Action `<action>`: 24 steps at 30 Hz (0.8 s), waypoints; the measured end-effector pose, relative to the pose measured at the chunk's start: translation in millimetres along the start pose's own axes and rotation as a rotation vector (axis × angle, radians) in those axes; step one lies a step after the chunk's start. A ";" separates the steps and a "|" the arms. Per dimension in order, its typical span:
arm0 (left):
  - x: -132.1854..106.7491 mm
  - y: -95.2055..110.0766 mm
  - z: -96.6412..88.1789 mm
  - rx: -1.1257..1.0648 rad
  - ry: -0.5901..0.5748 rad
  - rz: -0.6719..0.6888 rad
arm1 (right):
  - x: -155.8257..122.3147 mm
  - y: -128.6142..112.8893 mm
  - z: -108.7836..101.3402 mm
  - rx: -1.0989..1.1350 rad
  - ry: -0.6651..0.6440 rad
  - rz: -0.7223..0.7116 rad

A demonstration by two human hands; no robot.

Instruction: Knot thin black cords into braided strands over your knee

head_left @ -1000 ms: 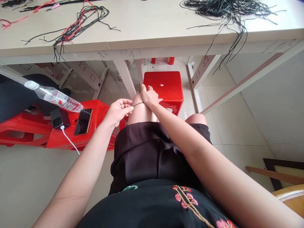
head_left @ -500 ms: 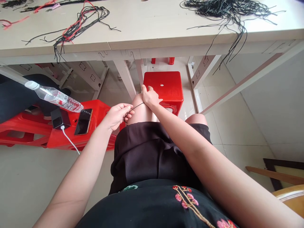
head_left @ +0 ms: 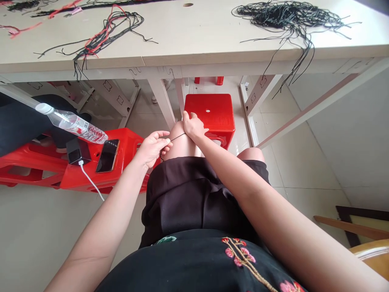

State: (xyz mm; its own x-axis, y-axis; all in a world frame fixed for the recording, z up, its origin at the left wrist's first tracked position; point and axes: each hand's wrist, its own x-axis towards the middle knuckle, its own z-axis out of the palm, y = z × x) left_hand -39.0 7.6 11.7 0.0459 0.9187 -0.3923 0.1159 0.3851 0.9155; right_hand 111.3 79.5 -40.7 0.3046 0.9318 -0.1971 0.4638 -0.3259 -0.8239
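A thin black cord (head_left: 178,137) is stretched between my two hands over my bare left knee. My left hand (head_left: 153,148) pinches it between thumb and fingers, with the index finger lifted away. A loose bit of the cord curls below those fingers. My right hand (head_left: 193,126) lies on the knee with its fingers stretched out and apart. The cord runs in under its palm, where its far end is hidden.
Above is a pale table (head_left: 194,38) bearing a black cord pile (head_left: 279,16) and a black-and-red cord bundle (head_left: 105,34). A red stool (head_left: 209,107) stands ahead. Left, another red stool (head_left: 129,142) holds a phone (head_left: 107,155), a black charger (head_left: 77,152) and a bottle (head_left: 74,123).
My left index finger has lifted off the pinch and straightened, while the thumb stays on the cord. My right hand keeps its place on the knee. The whole view has shifted slightly.
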 end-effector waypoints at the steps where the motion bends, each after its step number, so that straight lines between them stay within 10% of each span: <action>1: -1.9 1.1 0.5 -0.020 -0.012 -0.024 | 0.0 0.0 0.2 -0.003 0.002 -0.001; 24: -10.1 -3.9 -3.5 0.013 -0.080 -0.078 | -0.6 1.6 -0.2 0.015 -0.007 0.003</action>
State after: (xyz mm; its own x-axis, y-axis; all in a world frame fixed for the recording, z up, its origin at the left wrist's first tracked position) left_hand -43.4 -2.9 12.4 0.1151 0.8761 -0.4682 0.1348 0.4532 0.8812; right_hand 112.0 78.4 -41.8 0.3000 0.9321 -0.2030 0.4503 -0.3260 -0.8312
